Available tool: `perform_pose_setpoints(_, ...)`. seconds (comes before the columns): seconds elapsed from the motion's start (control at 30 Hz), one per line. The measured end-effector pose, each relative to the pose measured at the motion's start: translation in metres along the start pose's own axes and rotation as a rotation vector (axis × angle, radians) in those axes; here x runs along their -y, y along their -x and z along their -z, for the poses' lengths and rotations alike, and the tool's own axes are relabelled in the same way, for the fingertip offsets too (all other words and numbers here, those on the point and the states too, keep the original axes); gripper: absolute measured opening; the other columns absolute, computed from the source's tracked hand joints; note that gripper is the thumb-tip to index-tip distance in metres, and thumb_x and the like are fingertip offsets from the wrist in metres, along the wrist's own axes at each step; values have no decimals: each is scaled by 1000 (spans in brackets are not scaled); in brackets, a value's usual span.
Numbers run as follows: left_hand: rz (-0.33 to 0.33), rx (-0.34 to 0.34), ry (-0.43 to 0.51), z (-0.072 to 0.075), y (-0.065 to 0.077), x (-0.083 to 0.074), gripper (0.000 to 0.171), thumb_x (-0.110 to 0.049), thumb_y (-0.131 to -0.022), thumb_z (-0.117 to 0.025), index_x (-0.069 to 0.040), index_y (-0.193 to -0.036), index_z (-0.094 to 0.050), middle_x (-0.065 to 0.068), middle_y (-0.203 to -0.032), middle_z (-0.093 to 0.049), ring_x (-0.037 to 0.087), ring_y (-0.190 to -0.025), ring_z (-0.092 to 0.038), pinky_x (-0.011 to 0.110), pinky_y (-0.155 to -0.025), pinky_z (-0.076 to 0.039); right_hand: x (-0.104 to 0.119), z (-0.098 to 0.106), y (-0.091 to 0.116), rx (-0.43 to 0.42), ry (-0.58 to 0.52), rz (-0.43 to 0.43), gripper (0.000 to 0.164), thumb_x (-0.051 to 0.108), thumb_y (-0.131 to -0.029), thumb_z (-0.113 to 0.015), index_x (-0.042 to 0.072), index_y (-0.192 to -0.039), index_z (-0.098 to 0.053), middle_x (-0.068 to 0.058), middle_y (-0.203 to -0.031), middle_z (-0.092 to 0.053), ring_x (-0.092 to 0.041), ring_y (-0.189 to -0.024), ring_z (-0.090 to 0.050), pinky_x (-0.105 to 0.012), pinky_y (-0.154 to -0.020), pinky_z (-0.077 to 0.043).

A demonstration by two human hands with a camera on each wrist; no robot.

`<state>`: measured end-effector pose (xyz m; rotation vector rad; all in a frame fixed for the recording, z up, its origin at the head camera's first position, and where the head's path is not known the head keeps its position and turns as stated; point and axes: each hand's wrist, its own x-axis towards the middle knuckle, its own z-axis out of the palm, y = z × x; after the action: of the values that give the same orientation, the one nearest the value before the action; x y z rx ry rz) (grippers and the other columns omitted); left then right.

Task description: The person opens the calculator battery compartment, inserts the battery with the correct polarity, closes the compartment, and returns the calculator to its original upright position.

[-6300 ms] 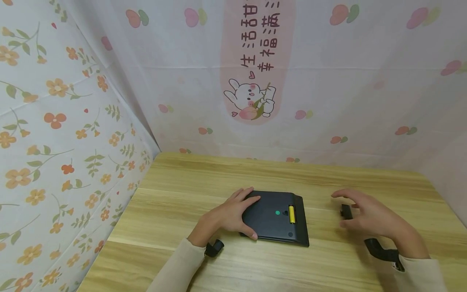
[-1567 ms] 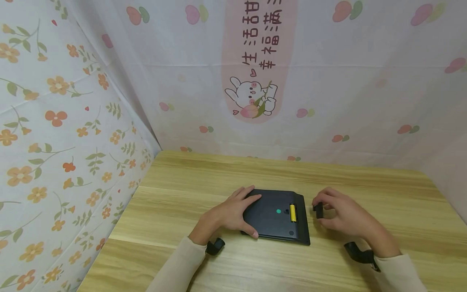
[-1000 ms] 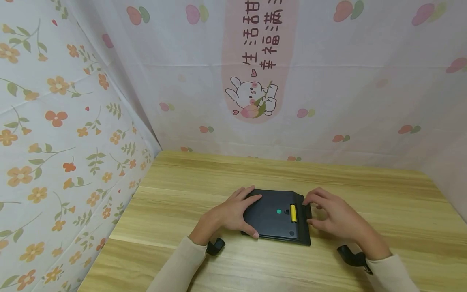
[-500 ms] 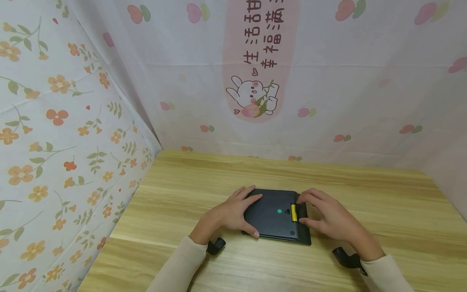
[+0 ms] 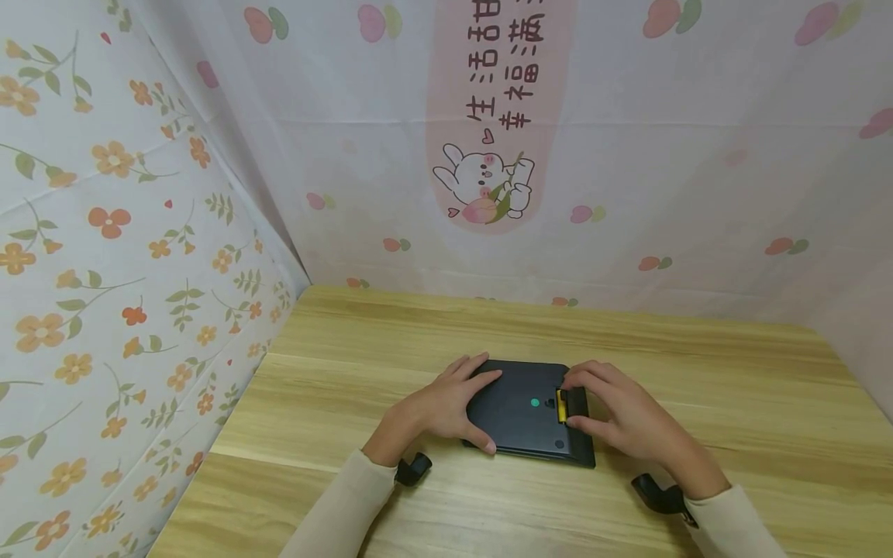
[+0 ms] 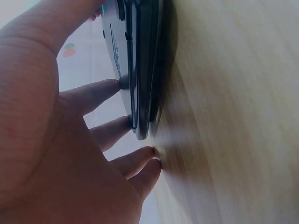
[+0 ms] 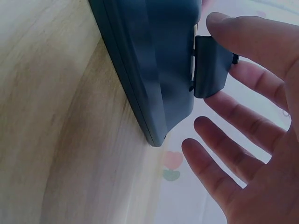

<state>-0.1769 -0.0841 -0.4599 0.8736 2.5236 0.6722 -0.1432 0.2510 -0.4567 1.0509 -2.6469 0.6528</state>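
A dark flat device (image 5: 512, 391), like a calculator turned face down, lies on the wooden table. My left hand (image 5: 441, 409) rests spread over its left end, with straight fingers. In the left wrist view two fingertips touch the device's back (image 6: 122, 60) and two others reach the tabletop. My right hand (image 5: 624, 415) pinches a small dark battery cover (image 7: 211, 70) between thumb and fingers, tilted at the battery slot. A yellow battery (image 5: 562, 412) sits in that slot, partly hidden by the cover and fingers.
The wooden table (image 5: 363, 341) extends around the device. Patterned cloth (image 5: 349, 155) hangs along its back edge, and a floral cloth (image 5: 105, 271) hangs at the left. Black camera mounts (image 5: 659, 494) are strapped to both wrists.
My right hand has moved left with the battery cover, from beside the device to over the battery slot. The cover has tilted onto the battery. My left hand has stayed in place.
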Motion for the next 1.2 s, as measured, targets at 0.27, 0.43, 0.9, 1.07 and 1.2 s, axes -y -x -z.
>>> perform_pose_setpoints(0.27,-1,1,0,0,0,1,116,-56,-83,-96,-26,-176,-34,2,-185,-10,35,-170,-7,64,-128,-28,-1,-2,1,1,-4,-9,49,17,-86,-97,16,-127,-71,1,-134,-66,-23,-121,-65,-52,-94,-59)
perform_pose_setpoints(0.43,-4,2,0,0,0,1,116,-56,-83,-96,-25,-176,-33,3,-185,-9,35,-169,-7,64,-128,-27,0,-2,1,2,-4,-7,50,18,-87,-97,16,-129,-71,1,-135,-65,-23,-121,-65,-52,-94,-59)
perform_pose_setpoints(0.9,-3,5,-3,-1,0,1,116,-56,-83,-96,-25,-176,-33,3,-185,-9,35,-170,-6,64,-128,-26,0,-3,1,-1,-18,-2,50,20,-87,-97,18,-130,-71,2,-137,-65,-23,-124,-64,-52,-95,-59)
perform_pose_setpoints(1.07,-1,3,-3,-1,0,1,116,-56,-82,-96,-24,-176,-34,4,-185,-10,35,-169,-7,64,-128,-26,1,-3,2,-6,-16,3,49,20,-87,-97,18,-128,-71,3,-136,-65,-22,-124,-64,-52,-95,-58)
perform_pose_setpoints(1.2,0,5,1,-1,0,0,116,-56,-83,-96,-24,-176,-34,3,-185,-10,35,-169,-6,63,-129,-26,1,-3,2,-4,-10,2,48,20,-87,-97,18,-128,-72,3,-135,-65,-21,-122,-64,-51,-94,-59)
